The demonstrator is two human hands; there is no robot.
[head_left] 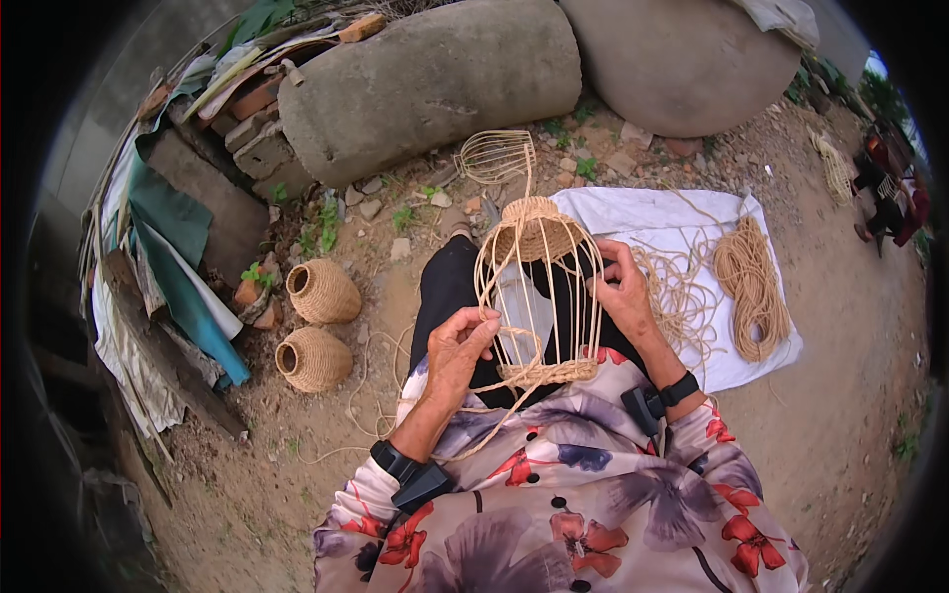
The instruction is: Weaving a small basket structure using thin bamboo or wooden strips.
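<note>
A partly woven basket frame [557,306] of thin ribs lies across my lap. Its far end carries a tightly woven cap [535,237] of straw-coloured cord, and thicker weaving [550,374] runs along the near end. Between them the ribs stand bare. My left hand [458,346] is closed at the frame's left side, thumb and fingertips pinching a strand of cord [514,341] beside a rib. On the right side, my right hand [625,289] grips the outer ribs with bent fingers; its fingertips are partly hidden. Loose cord trails from my lap to the ground at left.
Two woven pots [323,292] lie on the dirt at left. A white sheet [761,212] at right bears a coiled cord bundle [751,287] and tangled strands. Beyond my knees are a bare wire frame [494,156] and a concrete cylinder [435,84]. Another person [890,188] is at far right.
</note>
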